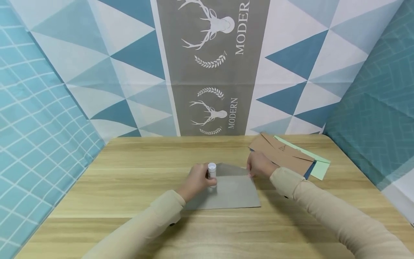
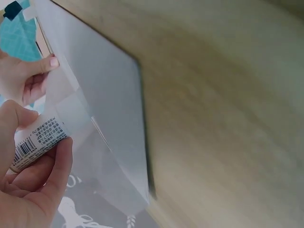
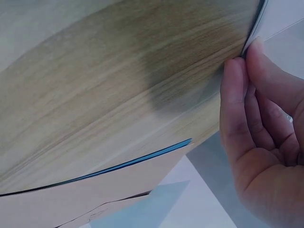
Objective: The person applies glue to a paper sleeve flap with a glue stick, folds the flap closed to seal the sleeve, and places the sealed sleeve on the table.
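A grey envelope [image 1: 237, 192] lies on the wooden table with its flap [image 1: 231, 170] folded out toward the back. My left hand [image 1: 197, 181] holds a white glue stick [image 1: 212, 171] upright over the envelope, thumb and fingers around its barrel. In the left wrist view the glue stick [image 2: 40, 137] shows a barcode and small print, and its far end is against or very near the flap; which one I cannot tell. My right hand [image 1: 258, 165] pinches the envelope's right edge by the fold, and the right wrist view has this edge between thumb and fingers [image 3: 235, 83].
Several more envelopes are stacked at the back right: a brown envelope [image 1: 281, 153] on top, a dark blue one [image 1: 311, 169] under it, and a light green envelope [image 1: 321, 167] sticking out. Patterned cloth [image 1: 210, 72] hangs behind the table [image 1: 129, 180] and at both sides.
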`<state>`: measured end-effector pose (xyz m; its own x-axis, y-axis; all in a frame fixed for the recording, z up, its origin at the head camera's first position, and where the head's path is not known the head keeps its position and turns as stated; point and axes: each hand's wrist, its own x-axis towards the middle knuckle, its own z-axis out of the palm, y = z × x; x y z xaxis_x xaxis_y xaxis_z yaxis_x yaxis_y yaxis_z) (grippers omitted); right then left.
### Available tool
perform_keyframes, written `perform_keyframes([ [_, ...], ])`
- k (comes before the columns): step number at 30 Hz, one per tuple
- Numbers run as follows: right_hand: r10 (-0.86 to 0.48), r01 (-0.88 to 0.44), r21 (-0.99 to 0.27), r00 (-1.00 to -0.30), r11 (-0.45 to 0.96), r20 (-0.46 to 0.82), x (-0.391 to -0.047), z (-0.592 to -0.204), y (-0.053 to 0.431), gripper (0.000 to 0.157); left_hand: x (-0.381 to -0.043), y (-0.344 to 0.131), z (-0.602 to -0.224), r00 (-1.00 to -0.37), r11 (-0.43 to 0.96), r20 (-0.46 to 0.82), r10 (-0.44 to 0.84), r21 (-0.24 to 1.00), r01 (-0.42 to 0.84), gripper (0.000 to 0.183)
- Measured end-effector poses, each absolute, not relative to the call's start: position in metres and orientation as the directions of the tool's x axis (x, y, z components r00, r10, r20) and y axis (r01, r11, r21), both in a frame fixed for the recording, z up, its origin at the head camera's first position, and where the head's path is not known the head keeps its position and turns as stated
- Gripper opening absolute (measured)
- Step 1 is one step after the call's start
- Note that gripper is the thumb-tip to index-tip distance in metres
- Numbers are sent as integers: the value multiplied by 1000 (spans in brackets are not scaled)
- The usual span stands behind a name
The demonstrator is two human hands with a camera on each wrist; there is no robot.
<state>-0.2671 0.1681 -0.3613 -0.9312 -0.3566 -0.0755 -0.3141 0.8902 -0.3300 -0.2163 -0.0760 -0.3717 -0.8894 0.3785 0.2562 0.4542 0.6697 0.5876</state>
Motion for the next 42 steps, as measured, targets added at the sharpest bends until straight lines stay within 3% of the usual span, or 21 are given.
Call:
perform_keyframes([
  [10, -341, -300, -330, -937, 895, -76, -264, -366, 176, 17, -222, -84, -381, -877, 582, 258, 404, 667, 465, 12],
  [17, -361, -320, -345, -931, 882, -59, -265, -369, 177, 18, -228, -89, -391, -915, 516, 165, 367, 783, 348, 24],
  [31, -336, -284, -366, -938, 886, -87, -268, -362, 171, 16, -222, -76, -381, -941, 538, 275, 196, 772, 338, 27],
  [42, -343, -294, -344, -935, 892, -90, -268, -362, 169, 17, -222, -61, -363, -912, 545, 240, 334, 740, 394, 31],
])
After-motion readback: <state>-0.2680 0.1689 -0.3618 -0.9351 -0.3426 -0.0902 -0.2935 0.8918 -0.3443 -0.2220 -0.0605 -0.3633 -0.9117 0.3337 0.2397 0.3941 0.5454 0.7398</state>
